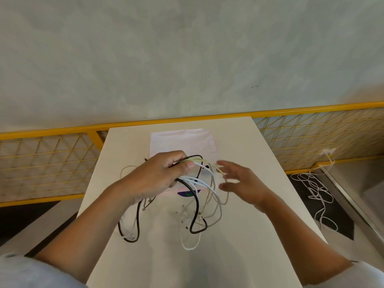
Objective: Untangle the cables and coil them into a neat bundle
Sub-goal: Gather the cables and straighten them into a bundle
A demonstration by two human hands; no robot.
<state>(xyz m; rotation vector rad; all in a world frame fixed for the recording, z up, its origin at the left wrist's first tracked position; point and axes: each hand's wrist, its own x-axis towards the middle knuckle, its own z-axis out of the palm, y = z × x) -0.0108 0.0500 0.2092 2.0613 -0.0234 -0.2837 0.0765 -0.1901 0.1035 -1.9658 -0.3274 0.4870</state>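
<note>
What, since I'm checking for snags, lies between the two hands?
In the head view, pale yellow and white cable strands run from the gripping left hand toward the open right hand.

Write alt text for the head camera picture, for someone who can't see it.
A person's left hand grips a tangled bunch of black, white and yellowish cables above a white table, loose ends trailing onto it. The open right hand hovers beside the strands.
</note>
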